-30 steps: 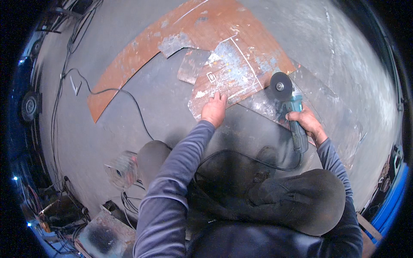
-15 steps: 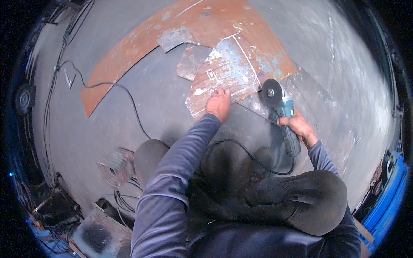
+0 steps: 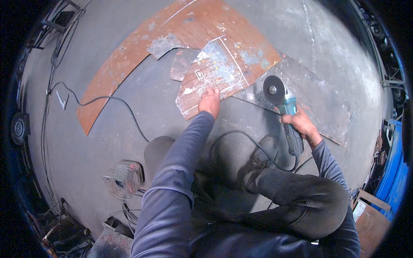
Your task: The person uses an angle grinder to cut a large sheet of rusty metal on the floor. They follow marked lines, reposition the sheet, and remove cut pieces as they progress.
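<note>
My left hand (image 3: 209,103) is closed at the near edge of a rusty brown metal sheet (image 3: 245,26), its fingers curled onto the top face. Grey paint patches and white marked lines show on the sheet close to it. My right hand (image 3: 300,123) grips the body of a teal and black angle grinder (image 3: 289,107). The grinder's dark cutting disc (image 3: 272,89) points up and away from me, just right of the sheet's near edge. No sparks show. Under the sheet lies a flat grey metal plate (image 3: 318,99), which reaches out to the right.
A black cable (image 3: 116,98) crosses the floor at left, and the grinder's cord (image 3: 247,135) loops past my foot. A worn box-shaped device (image 3: 124,178) stands beside my left knee. Blue metalwork (image 3: 391,159) lines the right side. An angled metal piece (image 3: 63,99) lies far left.
The view has shifted, so the sheet sits further left in the picture. The grinder is now a little further from the sheet's edge. My left hand stays at the same spot on the sheet.
</note>
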`<state>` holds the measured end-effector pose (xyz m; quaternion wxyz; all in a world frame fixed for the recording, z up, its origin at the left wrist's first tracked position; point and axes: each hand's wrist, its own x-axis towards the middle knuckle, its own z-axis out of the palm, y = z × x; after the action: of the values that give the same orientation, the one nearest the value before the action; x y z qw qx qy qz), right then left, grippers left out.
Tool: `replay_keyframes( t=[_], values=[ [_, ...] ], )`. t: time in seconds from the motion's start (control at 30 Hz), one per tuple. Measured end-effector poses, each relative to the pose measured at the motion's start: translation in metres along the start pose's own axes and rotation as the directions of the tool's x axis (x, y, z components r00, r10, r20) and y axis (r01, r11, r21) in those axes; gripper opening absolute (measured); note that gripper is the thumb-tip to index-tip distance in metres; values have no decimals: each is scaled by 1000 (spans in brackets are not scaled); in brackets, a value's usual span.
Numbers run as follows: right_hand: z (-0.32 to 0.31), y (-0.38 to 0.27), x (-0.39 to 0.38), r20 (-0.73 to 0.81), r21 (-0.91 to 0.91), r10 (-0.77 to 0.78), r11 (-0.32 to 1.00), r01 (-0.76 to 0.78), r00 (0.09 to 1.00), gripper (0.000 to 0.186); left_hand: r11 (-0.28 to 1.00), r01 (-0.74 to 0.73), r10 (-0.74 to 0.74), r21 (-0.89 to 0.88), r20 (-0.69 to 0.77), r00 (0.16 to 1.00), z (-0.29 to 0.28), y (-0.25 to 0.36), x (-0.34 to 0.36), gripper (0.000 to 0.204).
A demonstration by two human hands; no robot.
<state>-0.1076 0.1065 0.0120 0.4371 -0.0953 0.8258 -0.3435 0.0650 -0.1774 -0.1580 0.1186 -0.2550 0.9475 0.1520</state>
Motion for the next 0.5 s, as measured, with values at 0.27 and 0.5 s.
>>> replay_keyframes(
  t=[0.27,0.5],
  values=[
    [6,-46,-52,-101,-72,33,997,-41,994,58,980,86,-75,-181,66,995,-5,-1,9,32],
    [23,-43,-32,-125,-103,89,990,-102,988,56,982,108,-107,-153,13,994,-13,10,3,30]
  ],
)
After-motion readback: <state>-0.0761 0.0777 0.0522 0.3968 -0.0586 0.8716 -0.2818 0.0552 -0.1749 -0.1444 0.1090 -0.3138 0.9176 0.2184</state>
